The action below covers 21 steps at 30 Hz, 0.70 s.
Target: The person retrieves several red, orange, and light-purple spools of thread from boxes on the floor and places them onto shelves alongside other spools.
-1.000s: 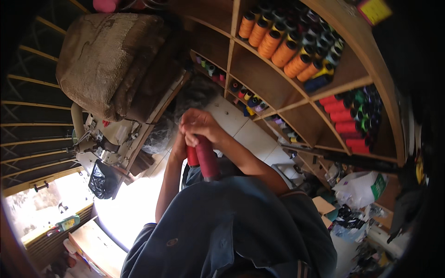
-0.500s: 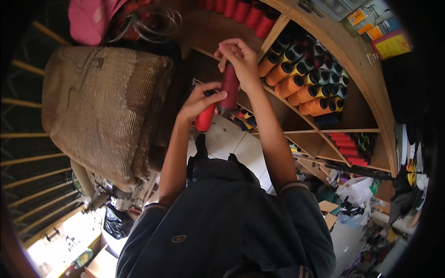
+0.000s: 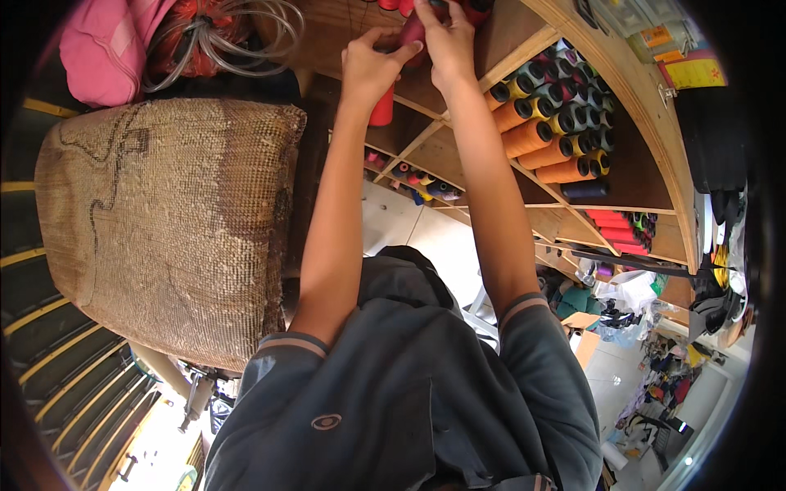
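Both hands up at the thread shelf, red cones in the grip

Left to right: a woven sack (image 3: 164,221) bulges at the left; the left hand (image 3: 370,65) pinches a red cone (image 3: 381,105) hanging long-axis down just under its fingers; the right hand (image 3: 446,41) sits nearer the shelf, wrapped round a darker red cone (image 3: 412,31), touching the left; the wooden shelf (image 3: 622,90) compartments further right hold orange cones (image 3: 540,139) lying mouths-out.
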Each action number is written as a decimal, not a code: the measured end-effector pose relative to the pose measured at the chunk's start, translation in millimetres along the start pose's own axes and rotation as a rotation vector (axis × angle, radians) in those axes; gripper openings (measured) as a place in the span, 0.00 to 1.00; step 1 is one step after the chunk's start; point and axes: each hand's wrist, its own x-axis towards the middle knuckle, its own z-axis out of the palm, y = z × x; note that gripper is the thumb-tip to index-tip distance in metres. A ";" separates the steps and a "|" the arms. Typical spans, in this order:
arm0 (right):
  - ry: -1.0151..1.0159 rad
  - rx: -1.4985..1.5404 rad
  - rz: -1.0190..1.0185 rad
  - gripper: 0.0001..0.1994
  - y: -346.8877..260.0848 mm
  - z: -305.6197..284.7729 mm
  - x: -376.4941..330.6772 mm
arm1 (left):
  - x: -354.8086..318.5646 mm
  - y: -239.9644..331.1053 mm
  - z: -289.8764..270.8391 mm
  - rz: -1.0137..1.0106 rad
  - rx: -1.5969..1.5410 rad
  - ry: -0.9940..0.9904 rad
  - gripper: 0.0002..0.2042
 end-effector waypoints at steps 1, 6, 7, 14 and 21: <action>0.106 -0.012 0.006 0.39 0.9 3.3 5.5 | 9.6 1.4 2.8 0.046 0.037 0.020 0.19; 0.295 -0.175 0.017 0.41 5.1 15.4 19.7 | 40.7 -6.3 7.2 0.149 0.042 0.257 0.13; 0.372 -0.207 -0.011 0.40 13.1 8.5 32.8 | 41.5 -4.4 14.3 0.192 0.060 0.320 0.11; 0.460 -0.016 -0.181 0.30 -6.1 1.8 92.9 | 37.0 -9.3 16.0 0.330 0.028 0.612 0.07; 0.451 -0.099 -0.215 0.26 -12.5 -17.9 131.0 | 45.8 -15.9 12.8 0.346 -0.141 0.614 0.08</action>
